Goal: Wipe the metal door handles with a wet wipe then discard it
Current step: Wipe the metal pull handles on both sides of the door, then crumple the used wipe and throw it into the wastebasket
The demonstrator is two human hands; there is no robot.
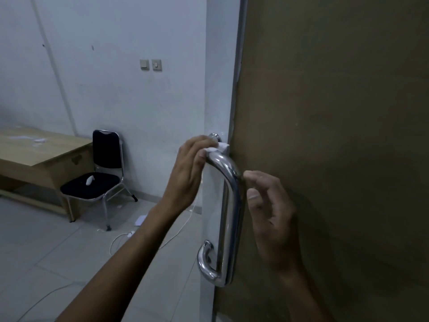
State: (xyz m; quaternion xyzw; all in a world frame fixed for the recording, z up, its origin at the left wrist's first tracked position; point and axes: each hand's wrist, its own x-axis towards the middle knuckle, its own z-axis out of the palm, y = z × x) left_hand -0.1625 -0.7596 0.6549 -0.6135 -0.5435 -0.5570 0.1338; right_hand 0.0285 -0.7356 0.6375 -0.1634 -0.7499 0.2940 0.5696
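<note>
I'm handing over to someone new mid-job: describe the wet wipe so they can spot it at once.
Find the brown door on the right and the curved metal handle at its edge. At the handle's top bend, the left hand pinches the wet wipe against the metal. It is the small crumpled white piece there, unlike the shiny handle.

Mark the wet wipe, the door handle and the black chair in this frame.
wet wipe (217, 149), head view, on the white fold at the handle's top bend.
door handle (233, 217), head view, on the middle of the vertical bar.
black chair (92, 185), head view, on the seat cushion.
</note>
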